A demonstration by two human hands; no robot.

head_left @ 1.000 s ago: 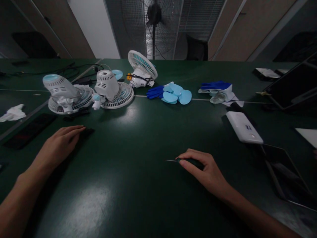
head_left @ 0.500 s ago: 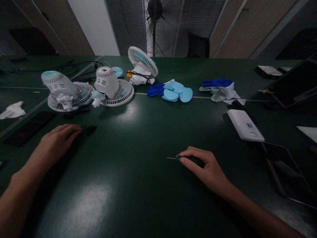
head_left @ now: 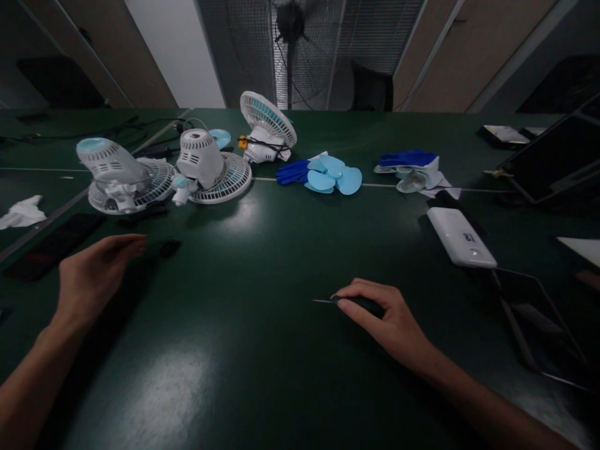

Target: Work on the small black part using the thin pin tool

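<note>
We take this for a room that is part office, part small workshop. On the long green bench (head_left: pixel 244 269) we see small white fans (head_left: pixel 200 159), a loose blue fan blade (head_left: pixel 334 174), work gloves (head_left: pixel 409 159) and a screwdriver (head_left: pixel 368 305), which give us the workshop side. Behind it, window blinds (head_left: pixel 375 37), a dark chair (head_left: pixel 372 89), a tall standing fan (head_left: pixel 290 25) and a white panel (head_left: pixel 175 50) suggest an office.

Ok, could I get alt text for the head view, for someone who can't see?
A person's right hand holds a dark-handled tool with a thin metal shaft at a green table; the left hand is near a small dark object. Beyond are three white fans, blue blades and gloves.
</note>
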